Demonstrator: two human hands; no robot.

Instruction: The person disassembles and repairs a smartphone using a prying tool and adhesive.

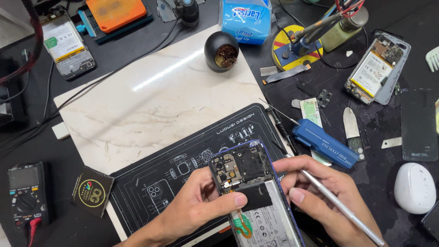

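In the head view, both hands meet at the lower middle of the frame over an opened phone (256, 192) with its back cover off, showing the circuit board at the top and the battery below. The left hand (201, 206) comes in from the lower left and clamps the phone's left edge, its thumb pressed flat on the black strip across the battery. The right hand (320, 192) comes in from the lower right, its fingers closed around a thin metal tool (340, 206) that runs from the phone's right edge down to the lower right corner; the same fingers touch the phone's right side. The phone lies tilted over a black work mat (183, 164) printed with white line drawings, which rests on a pale marble slab (151, 96) in the centre.

Just above the right hand lies a blue case (324, 144). At the right are a second opened phone (377, 68) and a dark back cover (418, 123), with a white rounded object (415, 187) below them. At the upper middle sit a black ball of brass wool (222, 51) and a blue tissue pack (245, 20). A third opened phone (66, 43) lies at the upper left, and a multimeter (27, 192) at the lower left.
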